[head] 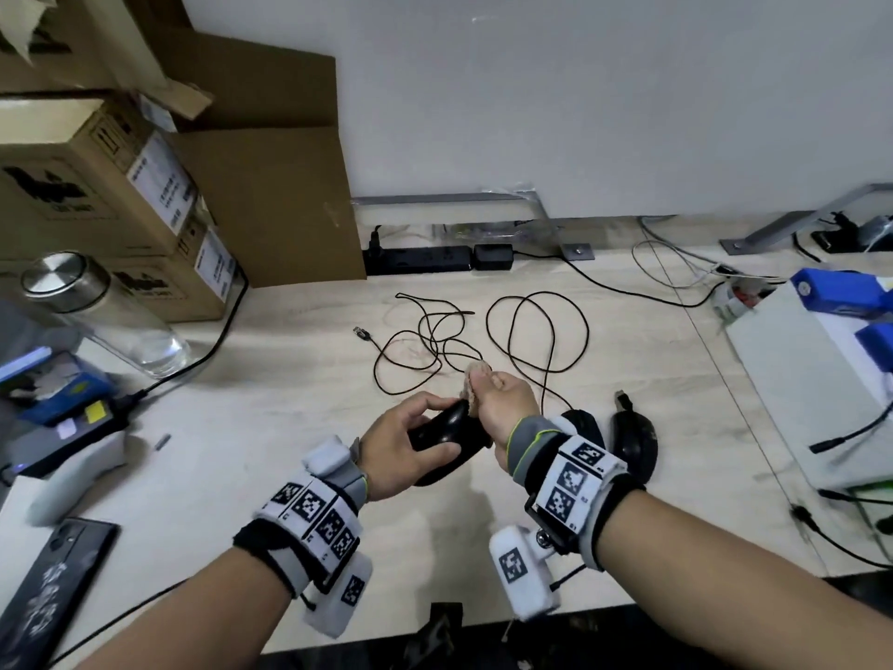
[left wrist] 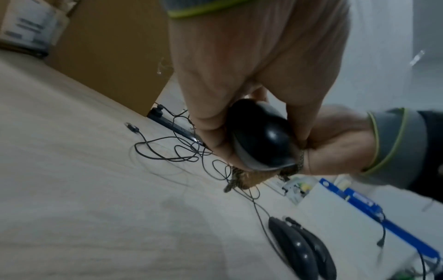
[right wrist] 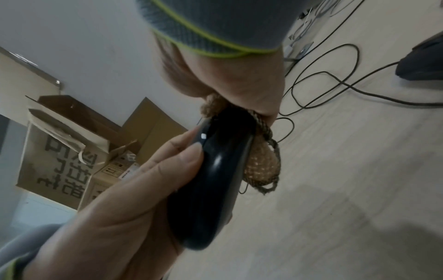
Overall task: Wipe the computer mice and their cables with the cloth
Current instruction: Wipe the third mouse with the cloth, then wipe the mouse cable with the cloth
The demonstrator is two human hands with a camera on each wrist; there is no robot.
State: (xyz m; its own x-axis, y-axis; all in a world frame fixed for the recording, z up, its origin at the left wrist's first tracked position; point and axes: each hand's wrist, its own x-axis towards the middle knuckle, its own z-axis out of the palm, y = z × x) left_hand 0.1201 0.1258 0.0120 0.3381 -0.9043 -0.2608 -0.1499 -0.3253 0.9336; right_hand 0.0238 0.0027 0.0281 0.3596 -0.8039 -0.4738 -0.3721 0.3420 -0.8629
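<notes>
- The black mouse [head: 447, 435] is lifted off the table [head: 290, 379], held at the 6 o'clock side of the table between our two hands; we judge it light and rigid, with a glossy shell that looks slippery.
- Our left hand [head: 403, 452] holds it, fingers [left wrist: 210, 130] curled along its sides; the side edges seem the safest hold.
- Our right hand [head: 502, 403] pinches the tan cloth [right wrist: 261, 166] against the mouse's far end, fingers closed on it; the cloth looks soft and coarse-woven, so it should bunch and follow the curves.
- Thin black cables [head: 536, 331] lie in loose loops toward 12 o'clock; they look limp and prone to tangling, so we would pinch one through the cloth and slide along it.
- Two more mice [left wrist: 302, 248] rest just beside each other on the table at about 4 o'clock of our hands.
- Cardboard boxes [head: 96, 186] stand at 10 o'clock.
</notes>
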